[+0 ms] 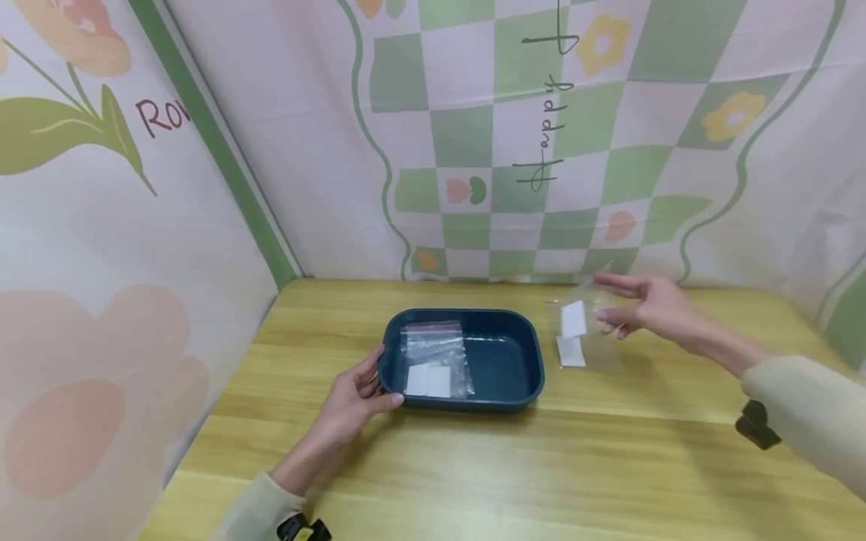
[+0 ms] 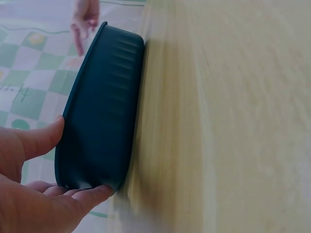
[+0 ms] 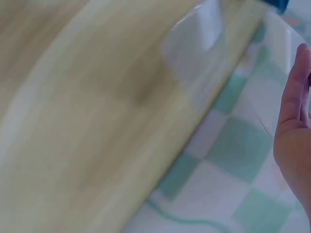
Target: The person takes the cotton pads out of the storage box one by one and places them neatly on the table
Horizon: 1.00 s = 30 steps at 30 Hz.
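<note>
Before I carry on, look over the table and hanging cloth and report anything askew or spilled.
The word "Happy" on the hanging cloth looks odd: it runs sideways, reading bottom to top. On the table, the tray stands upright, and I see nothing spilled.

A wood-grained table (image 1: 473, 473) stands before a green-checked cloth (image 1: 463, 139), with a flower-printed cloth (image 1: 101, 248) on the left

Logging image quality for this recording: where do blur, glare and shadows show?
Head view: fairly clear, with glints on the bag in the blue tray and a soft shadow across the table; left wrist view: table grain soft, dark shade beside the tray; right wrist view: table and a clear bag smeared by blur.
</note>
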### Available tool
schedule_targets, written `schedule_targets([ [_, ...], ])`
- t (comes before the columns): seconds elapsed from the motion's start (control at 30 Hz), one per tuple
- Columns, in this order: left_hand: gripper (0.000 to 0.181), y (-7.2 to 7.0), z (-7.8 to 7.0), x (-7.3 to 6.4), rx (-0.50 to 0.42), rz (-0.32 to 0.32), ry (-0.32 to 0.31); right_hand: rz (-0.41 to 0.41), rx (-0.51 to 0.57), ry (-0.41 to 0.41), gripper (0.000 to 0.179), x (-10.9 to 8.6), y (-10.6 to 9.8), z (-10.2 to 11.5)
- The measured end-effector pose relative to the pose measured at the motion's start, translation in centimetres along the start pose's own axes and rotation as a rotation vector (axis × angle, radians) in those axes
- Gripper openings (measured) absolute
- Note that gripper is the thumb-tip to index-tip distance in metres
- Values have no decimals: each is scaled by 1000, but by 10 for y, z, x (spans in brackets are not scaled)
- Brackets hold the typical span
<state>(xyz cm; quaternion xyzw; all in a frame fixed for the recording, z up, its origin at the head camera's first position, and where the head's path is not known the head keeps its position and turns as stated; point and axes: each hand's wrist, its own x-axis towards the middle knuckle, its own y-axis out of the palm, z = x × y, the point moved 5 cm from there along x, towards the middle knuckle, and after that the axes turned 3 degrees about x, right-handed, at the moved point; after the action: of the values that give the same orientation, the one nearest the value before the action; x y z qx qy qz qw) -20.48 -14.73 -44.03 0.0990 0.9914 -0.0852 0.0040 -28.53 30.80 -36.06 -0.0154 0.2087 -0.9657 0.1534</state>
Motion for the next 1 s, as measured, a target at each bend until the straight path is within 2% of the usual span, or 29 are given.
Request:
schedule_targets([
  [0.17,87,1,0,0,-2,4,0,-7,-2,29,77,-9,-20,-29],
  [0.3,86,2,0,-1,-3,1,2,-3,2,46,77,-12,-29,-44],
  [0.5,86,2,0,-1,9,-2,10,26,-2,29,77,-16,-37,-57],
  [0.77,86,1,-1,0,12,6,25,53,-63,76,85,-27,-46,-75],
  [1.0,86,0,-1,0,6,12,22,113,-95,96,85,-34,-47,-85],
])
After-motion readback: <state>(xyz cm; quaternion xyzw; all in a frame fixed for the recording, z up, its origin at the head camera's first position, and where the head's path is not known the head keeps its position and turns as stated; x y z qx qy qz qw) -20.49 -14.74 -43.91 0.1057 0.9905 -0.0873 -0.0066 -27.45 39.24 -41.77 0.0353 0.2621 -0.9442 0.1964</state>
